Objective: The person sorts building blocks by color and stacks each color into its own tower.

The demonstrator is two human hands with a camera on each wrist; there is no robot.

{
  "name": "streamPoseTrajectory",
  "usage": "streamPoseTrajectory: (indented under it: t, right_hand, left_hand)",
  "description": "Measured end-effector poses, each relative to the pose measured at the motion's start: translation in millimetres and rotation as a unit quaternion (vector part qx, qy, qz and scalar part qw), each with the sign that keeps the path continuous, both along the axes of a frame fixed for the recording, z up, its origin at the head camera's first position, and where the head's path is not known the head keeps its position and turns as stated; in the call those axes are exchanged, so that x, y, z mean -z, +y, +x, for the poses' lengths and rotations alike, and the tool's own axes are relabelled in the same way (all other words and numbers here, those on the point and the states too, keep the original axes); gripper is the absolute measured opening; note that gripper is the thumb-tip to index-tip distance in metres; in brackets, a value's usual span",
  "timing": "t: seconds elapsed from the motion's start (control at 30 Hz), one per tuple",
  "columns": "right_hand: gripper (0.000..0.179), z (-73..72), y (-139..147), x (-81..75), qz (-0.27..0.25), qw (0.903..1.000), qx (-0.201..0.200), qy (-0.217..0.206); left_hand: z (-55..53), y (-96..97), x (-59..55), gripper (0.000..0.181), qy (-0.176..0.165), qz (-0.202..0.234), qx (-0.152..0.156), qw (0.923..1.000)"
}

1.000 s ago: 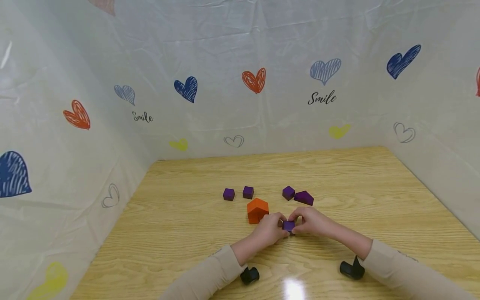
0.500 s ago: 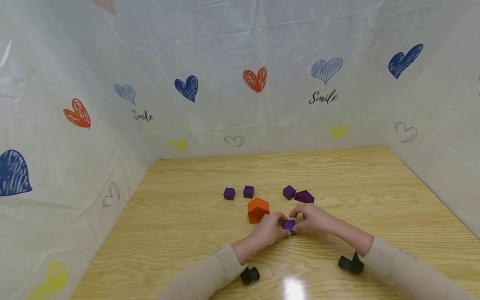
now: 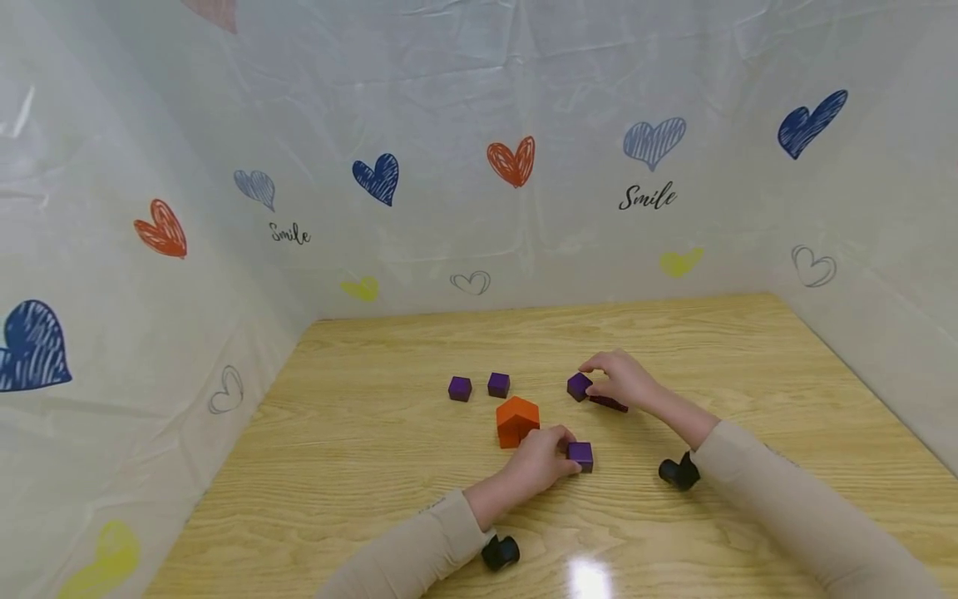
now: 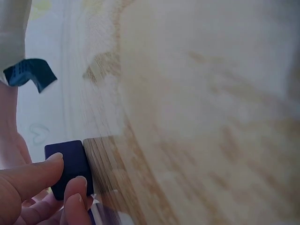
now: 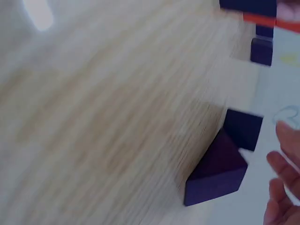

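Note:
In the head view, my left hand (image 3: pixel 537 459) holds a purple cube (image 3: pixel 581 457) on the table, the thumb on its near side and a finger behind. The left wrist view shows the thumb and fingers against this dark purple cube (image 4: pixel 70 168). My right hand (image 3: pixel 624 383) hovers farther back, beside another purple cube (image 3: pixel 578 386) and over a darker purple angular block (image 3: pixel 609 403), partly hidden by the hand. In the right wrist view its spread fingers (image 5: pixel 287 164) stand apart from the cube (image 5: pixel 243 130) and the angular block (image 5: pixel 215 173).
An orange house-shaped piece (image 3: pixel 516 422) stands just behind my left hand. Two more purple cubes (image 3: pixel 460 388) sit farther back on the left. The wooden table (image 3: pixel 359 466) meets white sheeting (image 3: pixel 419 233) printed with hearts at the back and sides.
My right hand has left the near purple cube and moved back, toward the rear cube and the angular block. My left hand has stayed at the near cube.

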State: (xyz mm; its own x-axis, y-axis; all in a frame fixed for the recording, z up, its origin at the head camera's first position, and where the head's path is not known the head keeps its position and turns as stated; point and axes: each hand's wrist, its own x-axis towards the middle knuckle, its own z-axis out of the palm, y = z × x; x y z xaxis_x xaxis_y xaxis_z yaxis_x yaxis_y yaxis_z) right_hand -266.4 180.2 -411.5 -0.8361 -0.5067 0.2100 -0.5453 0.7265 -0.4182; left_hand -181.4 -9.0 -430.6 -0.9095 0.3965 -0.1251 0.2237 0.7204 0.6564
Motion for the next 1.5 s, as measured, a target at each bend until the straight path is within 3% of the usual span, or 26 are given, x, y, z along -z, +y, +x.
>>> streamPoseTrajectory:
  t: [0.23, 0.53, 0.63, 0.93, 1.5]
  right_hand:
    - [0.031, -19.3, 3.2, 7.1, 0.050, 0.9975, -0.043, -0.025]
    - [0.025, -24.1, 1.9, 8.0, 0.057, 0.9956, -0.068, -0.030]
    - [0.023, -21.8, 0.3, 8.8, 0.067, 0.9949, -0.075, -0.015]
    - [0.018, -6.7, -0.9, 11.7, 0.089, 0.9854, -0.119, 0.083]
    - [0.016, 19.2, 13.3, 12.6, 0.094, 0.9856, -0.110, 0.088]
  left_hand:
    - [-0.3, 0.2, 2.0, 0.028, 0.007, 0.004, 0.008, 0.9999]
    - [-1.1, 1.2, 1.1, 0.027, 0.015, 0.000, 0.015, 0.9998]
    - [-0.9, 1.4, 1.2, 0.027, 0.017, -0.002, 0.013, 0.9998]
    - [1.3, 1.2, 0.7, 0.028, 0.012, -0.009, 0.007, 0.9999]
    - [2.1, 4.2, -0.9, 0.027, 0.018, -0.021, 0.007, 0.9996]
